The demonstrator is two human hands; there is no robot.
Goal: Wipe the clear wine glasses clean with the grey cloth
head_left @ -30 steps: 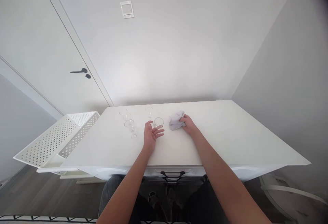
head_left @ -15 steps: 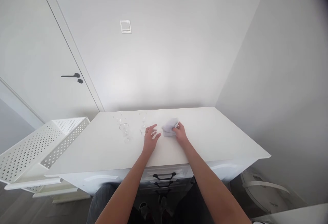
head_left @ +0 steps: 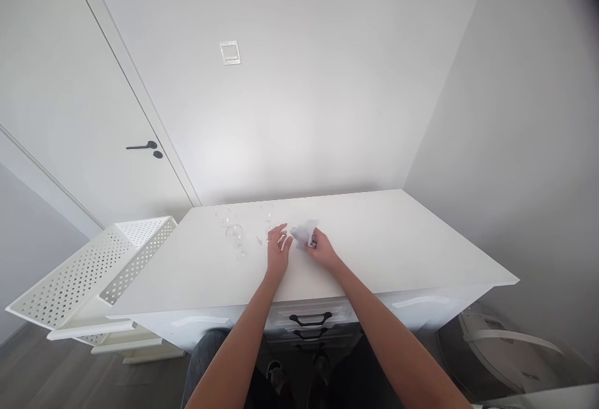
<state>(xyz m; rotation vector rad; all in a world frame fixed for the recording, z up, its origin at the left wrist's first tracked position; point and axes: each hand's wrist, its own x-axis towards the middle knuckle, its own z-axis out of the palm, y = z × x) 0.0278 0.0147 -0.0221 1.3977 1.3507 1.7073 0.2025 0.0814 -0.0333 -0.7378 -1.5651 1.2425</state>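
In the head view, my left hand curls around a clear stemmed glass tipped on its side. The foot of this glass shows left of my fingers, and its bowl points right. My right hand grips a pale grey cloth, bunched against the mouth of that bowl. The cloth hides part of the rim. Left of my hands stand a front stemmed glass and a back-left stemmed glass. Another stemmed glass is just behind my left hand.
All this is on a white cabinet top against a grey wall. Black drawer handles are on the cabinet's front. A white perforated rack adjoins its left end. A rounded appliance sits on the floor at right.
My right hand has turned and shifted left, bringing the cloth closer against the glass in my left hand. The whole view has shifted slightly.
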